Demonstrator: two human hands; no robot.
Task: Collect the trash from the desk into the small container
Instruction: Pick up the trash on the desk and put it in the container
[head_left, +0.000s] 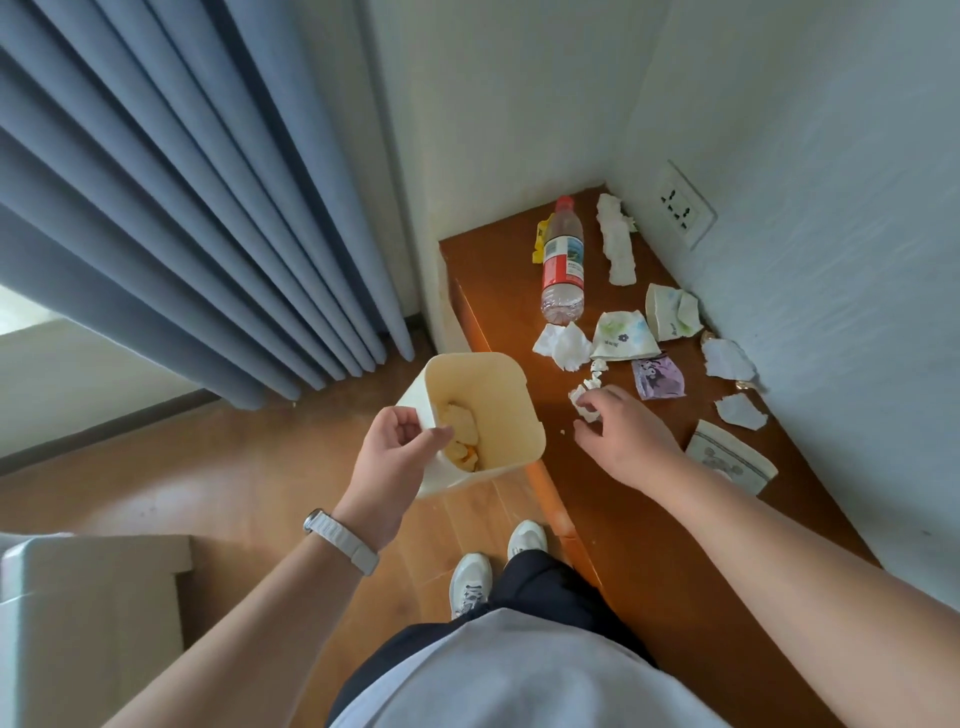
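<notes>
Cream container (504, 400) gripped at rim by left hand (397, 449); right hand (631, 436) pinches white paper scrap (581, 402) on desk (639, 525); plastic bottle (563, 260) beyond.

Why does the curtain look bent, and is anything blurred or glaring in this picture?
Head view: the wide-angle lens bows the curtain and wall edges; light is soft, no glare on the desk; the right hand, pinching a paper scrap, casts a faint shadow; the left hand gripping the container looks sharp.

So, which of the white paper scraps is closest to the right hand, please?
The small crumpled scrap at the right hand's fingertips; the others lie farther away.
</notes>
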